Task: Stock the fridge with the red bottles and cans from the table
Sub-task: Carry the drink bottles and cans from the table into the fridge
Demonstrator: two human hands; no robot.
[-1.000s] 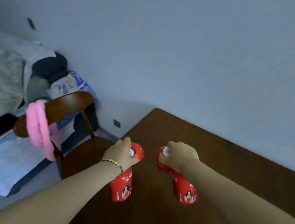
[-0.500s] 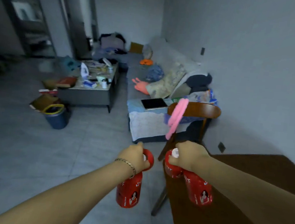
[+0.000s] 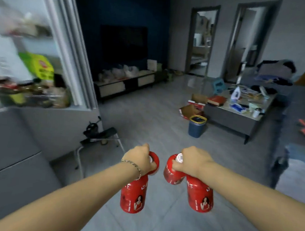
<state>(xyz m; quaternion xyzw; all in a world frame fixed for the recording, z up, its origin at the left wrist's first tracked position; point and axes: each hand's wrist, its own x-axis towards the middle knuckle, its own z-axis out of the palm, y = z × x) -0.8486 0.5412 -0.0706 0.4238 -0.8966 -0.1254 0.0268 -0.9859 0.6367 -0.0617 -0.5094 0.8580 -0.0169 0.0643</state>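
Red bottles (image 3: pixel 132 196) near stool (image 3: pixel 99 134), fridge (image 3: pixel 12 149)

Far left stood a dark television (image 3: pixel 124 41) over a low cabinet (image 3: pixel 112 90); right, a cluttered coffee table (image 3: pixel 227 116), with a blue bin (image 3: pixel 196 128) just beside.

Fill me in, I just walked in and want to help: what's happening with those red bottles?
A person holds red bottles by their tops above the floor, apparently two in the left hand and two in the right hand. The fridge is open on the left, and its shelves hold food, though that part is blurred. None of the held bottles is inside it yet.
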